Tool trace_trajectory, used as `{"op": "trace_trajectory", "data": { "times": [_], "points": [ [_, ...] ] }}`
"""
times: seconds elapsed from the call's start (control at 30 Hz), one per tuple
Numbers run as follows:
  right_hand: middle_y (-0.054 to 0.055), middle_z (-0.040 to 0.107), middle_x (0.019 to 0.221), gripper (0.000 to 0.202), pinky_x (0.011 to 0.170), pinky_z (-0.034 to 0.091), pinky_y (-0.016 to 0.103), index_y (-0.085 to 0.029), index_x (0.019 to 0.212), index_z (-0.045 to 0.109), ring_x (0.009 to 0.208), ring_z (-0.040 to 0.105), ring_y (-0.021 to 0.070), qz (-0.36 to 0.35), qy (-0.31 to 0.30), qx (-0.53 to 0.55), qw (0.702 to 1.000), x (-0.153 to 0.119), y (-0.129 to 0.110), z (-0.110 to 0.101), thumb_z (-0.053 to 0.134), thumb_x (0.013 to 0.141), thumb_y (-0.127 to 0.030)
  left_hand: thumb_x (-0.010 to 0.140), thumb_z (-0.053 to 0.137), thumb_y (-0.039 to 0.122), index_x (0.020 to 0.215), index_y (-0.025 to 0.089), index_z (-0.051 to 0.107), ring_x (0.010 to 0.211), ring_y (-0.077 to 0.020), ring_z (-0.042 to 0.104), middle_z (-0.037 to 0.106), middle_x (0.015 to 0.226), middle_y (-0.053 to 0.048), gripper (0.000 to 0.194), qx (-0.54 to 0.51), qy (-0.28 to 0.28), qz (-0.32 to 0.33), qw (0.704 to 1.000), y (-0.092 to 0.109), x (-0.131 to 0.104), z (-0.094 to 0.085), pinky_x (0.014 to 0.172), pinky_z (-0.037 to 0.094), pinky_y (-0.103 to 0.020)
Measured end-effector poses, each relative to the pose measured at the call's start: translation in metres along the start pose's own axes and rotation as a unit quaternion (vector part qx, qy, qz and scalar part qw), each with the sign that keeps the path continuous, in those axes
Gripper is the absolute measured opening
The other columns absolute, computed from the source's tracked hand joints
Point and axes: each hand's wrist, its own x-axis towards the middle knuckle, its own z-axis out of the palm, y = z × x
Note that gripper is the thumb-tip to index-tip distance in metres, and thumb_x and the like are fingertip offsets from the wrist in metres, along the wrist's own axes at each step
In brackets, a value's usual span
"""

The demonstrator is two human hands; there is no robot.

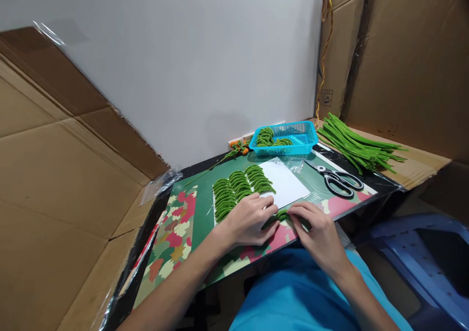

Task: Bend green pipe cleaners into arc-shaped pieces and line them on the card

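Note:
Between my two hands, near the table's front edge, is a short fuzzy green piece [282, 215]. My left hand [252, 219] has its fingers closed on the left end of it. The fingertips of my right hand [311, 226] pinch its right end. Just beyond my hands lies a white sheet [286, 182]. Several curved green pieces [240, 184] rest on its left part in three columns, lined up one behind another. My fingers partly hide the green piece.
A blue basket [308, 148] with more green pieces stands at the back. Black-handled scissors [339, 180] and a bundle of green stems [357, 145] lie to the right. An orange-flowered stem [238, 148] is left of the basket. A blue plastic stool [399, 238] stands at the lower right.

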Motion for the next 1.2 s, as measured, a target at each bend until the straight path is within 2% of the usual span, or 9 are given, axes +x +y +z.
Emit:
{"op": "trace_trajectory", "data": {
  "times": [0.1, 0.2, 0.33, 0.5, 0.67, 0.8, 0.93, 1.1, 1.2],
  "points": [
    [0.007, 0.077, 0.105, 0.019, 0.082, 0.059, 0.037, -0.024, 0.102, 0.074, 0.095, 0.073, 0.0251, 0.004, -0.012, 0.001, 1.0, 0.0, -0.001, -0.002, 0.058, 0.1, -0.014, 0.1, 0.06, 0.04, 0.113, 0.017, 0.063, 0.083, -0.0212, 0.066, 0.07, 0.1, -0.008, 0.026, -0.016, 0.009, 0.004, 1.0, 0.003, 0.001, 0.0, 0.075, 0.047, -0.035],
    [0.007, 0.077, 0.106, 0.019, 0.083, 0.058, 0.037, -0.024, 0.104, 0.074, 0.096, 0.072, 0.025, 0.007, -0.024, -0.005, 1.0, 0.0, -0.002, -0.004, 0.058, 0.1, -0.013, 0.102, 0.06, 0.033, 0.117, 0.017, 0.061, 0.088, -0.0216, 0.067, 0.071, 0.109, -0.009, 0.022, -0.021, 0.019, 0.01, 1.0, 0.004, 0.001, 0.005, 0.078, 0.048, -0.035],
    [0.008, 0.078, 0.108, 0.022, 0.087, 0.058, 0.039, -0.024, 0.109, 0.073, 0.099, 0.072, 0.0254, 0.01, -0.042, -0.006, 0.999, 0.001, -0.003, -0.005, 0.056, 0.102, -0.013, 0.103, 0.057, 0.023, 0.112, 0.017, 0.061, 0.086, -0.0216, 0.067, 0.071, 0.099, -0.007, 0.011, -0.026, 0.006, 0.006, 1.0, 0.003, 0.001, 0.013, 0.079, 0.047, -0.035],
    [0.008, 0.078, 0.112, 0.023, 0.091, 0.059, 0.04, -0.023, 0.119, 0.072, 0.105, 0.072, 0.0272, 0.01, -0.049, -0.014, 0.999, 0.002, -0.002, -0.006, 0.066, 0.097, -0.017, 0.106, 0.05, 0.018, 0.11, 0.017, 0.062, 0.083, -0.0213, 0.067, 0.07, 0.094, -0.007, 0.012, -0.035, 0.005, -0.006, 0.999, 0.004, 0.001, 0.015, 0.081, 0.048, -0.035],
    [0.007, 0.078, 0.112, 0.024, 0.088, 0.06, 0.038, -0.026, 0.119, 0.073, 0.105, 0.073, 0.0268, -0.003, -0.056, -0.01, 0.998, 0.001, -0.003, -0.007, 0.067, 0.098, -0.017, 0.104, 0.053, 0.016, 0.115, 0.018, 0.063, 0.093, -0.0212, 0.069, 0.074, 0.103, -0.007, 0.015, -0.16, 0.009, -0.054, 0.986, 0.007, 0.001, 0.006, 0.087, 0.049, -0.034],
    [0.005, 0.08, 0.11, 0.021, 0.087, 0.061, 0.035, -0.026, 0.119, 0.074, 0.101, 0.076, 0.0237, -0.034, -0.014, 0.023, 0.999, 0.0, -0.004, -0.006, 0.065, 0.102, -0.018, 0.102, 0.058, 0.019, 0.112, 0.018, 0.064, 0.088, -0.0171, 0.065, 0.072, 0.102, -0.005, 0.011, -0.298, 0.027, -0.101, 0.949, 0.01, 0.003, -0.002, 0.084, 0.05, -0.03],
    [0.006, 0.08, 0.111, 0.02, 0.09, 0.063, 0.035, -0.026, 0.115, 0.076, 0.101, 0.077, 0.0228, -0.055, 0.043, 0.06, 0.996, 0.0, -0.003, -0.007, 0.066, 0.101, -0.017, 0.103, 0.061, 0.026, 0.107, 0.018, 0.066, 0.078, -0.013, 0.059, 0.068, 0.096, -0.002, 0.01, -0.423, 0.025, -0.17, 0.89, 0.012, 0.006, -0.009, 0.074, 0.048, -0.026],
    [0.006, 0.08, 0.109, 0.018, 0.082, 0.065, 0.033, -0.026, 0.108, 0.079, 0.097, 0.078, 0.0219, -0.051, 0.053, 0.084, 0.994, 0.001, -0.004, -0.011, 0.065, 0.1, -0.016, 0.102, 0.067, 0.034, 0.106, 0.017, 0.072, 0.078, -0.0122, 0.057, 0.069, 0.094, -0.003, 0.018, -0.524, 0.031, -0.216, 0.823, 0.012, 0.009, -0.01, 0.071, 0.046, -0.025],
    [0.006, 0.08, 0.107, 0.016, 0.079, 0.065, 0.032, -0.026, 0.104, 0.079, 0.095, 0.079, 0.0218, -0.041, 0.053, 0.09, 0.994, 0.0, -0.007, -0.012, 0.066, 0.1, -0.017, 0.094, 0.078, 0.037, 0.106, 0.015, 0.073, 0.075, -0.0114, 0.06, 0.071, 0.096, -0.004, 0.026, -0.592, 0.039, -0.229, 0.772, 0.013, 0.009, -0.005, 0.072, 0.05, -0.025]
  ]
}}
